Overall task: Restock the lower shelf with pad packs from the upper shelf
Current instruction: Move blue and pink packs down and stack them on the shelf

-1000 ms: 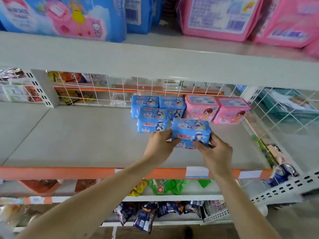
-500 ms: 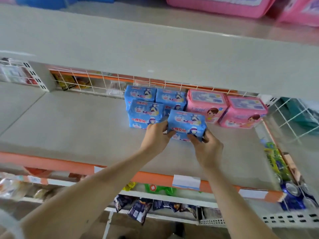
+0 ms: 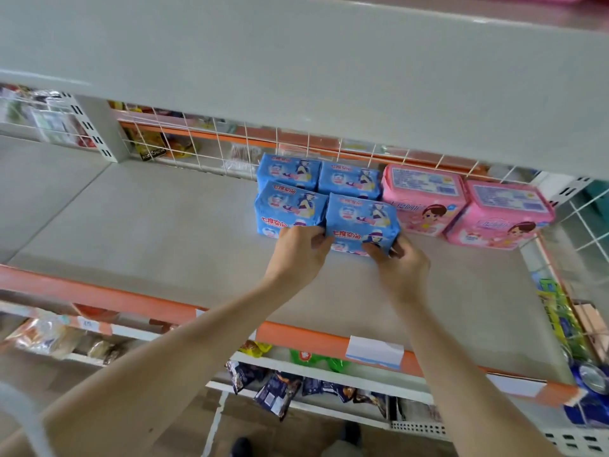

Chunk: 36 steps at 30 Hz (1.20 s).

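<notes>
Left hand (image 3: 298, 255), right hand (image 3: 402, 268): both bare, skin uncovered to fingertips. Left forearm (image 3: 184, 351): bare along whole visible length, widest at bottom left corner of view. Right forearm (image 3: 445, 357): bare likewise, down to bottom edge. Dark rounded shape (image 3: 240, 446) at bottom edge, likely shoe toe; too blurred to be sure.

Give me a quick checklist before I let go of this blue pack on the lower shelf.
1. Grip: ok, left hand and right hand grip the held blue pack at its ends.
2. Resting flat on the lower shelf: cannot tell, fingers hide its bottom edge.
3. Beside the neighbouring blue pack: ok, sides meet.
4. Fronts level: not ok, the held blue pack looks slightly forward.
5. Print facing the same way: ok.
6. Touching the pink pack: cannot tell.
</notes>
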Each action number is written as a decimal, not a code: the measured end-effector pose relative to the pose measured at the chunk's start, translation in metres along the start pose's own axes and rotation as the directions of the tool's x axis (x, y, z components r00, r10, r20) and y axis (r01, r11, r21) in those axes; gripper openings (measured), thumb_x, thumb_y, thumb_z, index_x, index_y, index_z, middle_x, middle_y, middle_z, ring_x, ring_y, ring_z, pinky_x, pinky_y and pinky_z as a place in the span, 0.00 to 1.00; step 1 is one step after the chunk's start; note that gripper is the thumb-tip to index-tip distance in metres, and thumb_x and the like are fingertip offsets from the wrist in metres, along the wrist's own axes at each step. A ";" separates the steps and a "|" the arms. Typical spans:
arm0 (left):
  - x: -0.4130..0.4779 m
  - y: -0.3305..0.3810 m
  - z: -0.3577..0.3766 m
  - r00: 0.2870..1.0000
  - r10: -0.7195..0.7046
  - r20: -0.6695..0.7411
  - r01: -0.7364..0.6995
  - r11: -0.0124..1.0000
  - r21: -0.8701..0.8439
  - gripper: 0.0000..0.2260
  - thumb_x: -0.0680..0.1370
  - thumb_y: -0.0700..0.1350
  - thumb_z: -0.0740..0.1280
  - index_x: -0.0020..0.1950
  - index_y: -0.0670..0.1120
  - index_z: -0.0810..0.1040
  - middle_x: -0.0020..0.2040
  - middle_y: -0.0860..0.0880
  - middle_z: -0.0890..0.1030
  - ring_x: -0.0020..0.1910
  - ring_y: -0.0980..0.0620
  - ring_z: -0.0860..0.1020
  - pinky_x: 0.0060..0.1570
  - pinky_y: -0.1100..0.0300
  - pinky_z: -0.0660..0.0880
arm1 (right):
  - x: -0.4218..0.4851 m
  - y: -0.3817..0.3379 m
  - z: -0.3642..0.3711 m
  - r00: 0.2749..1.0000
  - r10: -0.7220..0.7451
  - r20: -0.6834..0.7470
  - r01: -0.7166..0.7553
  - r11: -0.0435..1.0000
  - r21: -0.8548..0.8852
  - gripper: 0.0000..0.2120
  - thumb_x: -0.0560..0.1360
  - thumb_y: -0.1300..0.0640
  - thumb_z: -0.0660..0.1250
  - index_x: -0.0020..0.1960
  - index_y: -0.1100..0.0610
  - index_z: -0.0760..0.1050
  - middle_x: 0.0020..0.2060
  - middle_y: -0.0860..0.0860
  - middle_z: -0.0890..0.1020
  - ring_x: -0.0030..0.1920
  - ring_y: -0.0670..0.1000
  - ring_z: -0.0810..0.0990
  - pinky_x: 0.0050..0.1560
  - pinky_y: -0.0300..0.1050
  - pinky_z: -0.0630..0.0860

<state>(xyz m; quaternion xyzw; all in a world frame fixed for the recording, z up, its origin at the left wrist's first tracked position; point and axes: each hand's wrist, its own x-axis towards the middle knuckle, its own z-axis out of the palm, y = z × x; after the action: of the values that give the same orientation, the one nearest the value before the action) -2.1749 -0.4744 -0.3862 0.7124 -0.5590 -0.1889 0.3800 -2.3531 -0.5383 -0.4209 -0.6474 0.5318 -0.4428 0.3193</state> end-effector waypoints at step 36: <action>0.013 -0.087 -0.050 0.967 -0.198 -0.163 0.168 0.969 -0.182 0.41 0.64 0.54 0.82 0.70 0.47 0.66 0.63 0.47 0.79 0.57 0.52 0.80 0.51 0.54 0.80 | -0.010 -0.014 0.038 0.993 0.066 -0.097 -0.071 0.996 -0.055 0.39 0.64 0.48 0.81 0.70 0.52 0.70 0.57 0.47 0.82 0.55 0.43 0.81 0.57 0.41 0.77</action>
<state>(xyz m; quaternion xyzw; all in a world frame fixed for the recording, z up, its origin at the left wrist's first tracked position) -2.0798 -0.4628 -0.4174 0.7408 -0.4362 -0.2044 0.4682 -2.3134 -0.5273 -0.4265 -0.6161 0.5809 -0.4461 0.2898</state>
